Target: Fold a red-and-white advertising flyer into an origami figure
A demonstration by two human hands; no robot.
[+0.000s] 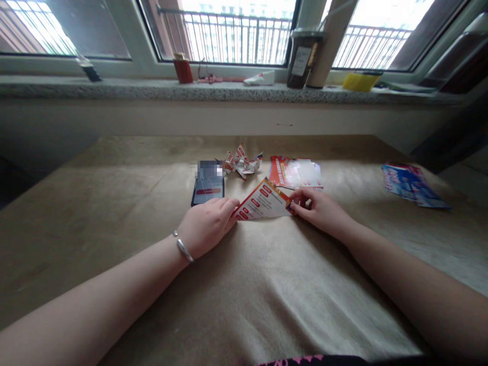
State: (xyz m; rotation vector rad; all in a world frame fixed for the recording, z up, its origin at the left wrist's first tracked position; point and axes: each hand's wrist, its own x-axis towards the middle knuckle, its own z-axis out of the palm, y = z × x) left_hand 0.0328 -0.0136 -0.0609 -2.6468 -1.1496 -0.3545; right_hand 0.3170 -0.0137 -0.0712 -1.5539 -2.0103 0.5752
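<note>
Between my hands is a folded printed leaflet (263, 202), white with red labels and an orange edge, roughly triangular in outline. My left hand (209, 223), with a silver bangle at the wrist, grips its lower left corner; the fingertips are partly hidden. At the opposite corner, my right hand (318, 209) pinches the paper between thumb and fingers. Just beyond the left hand lies a dark phone (208, 185) with its screen lit. Beside the phone sits a folded paper shape (244, 163) with several points, made of similar printed paper.
A stack of red and white leaflets (293, 173) lies behind my right hand. Blue and pink leaflets (414, 185) rest at the table's right side. Along the granite windowsill (145, 91) stand a red container (183, 69), a dark lidded jar (302, 60) and a yellow item (359, 81).
</note>
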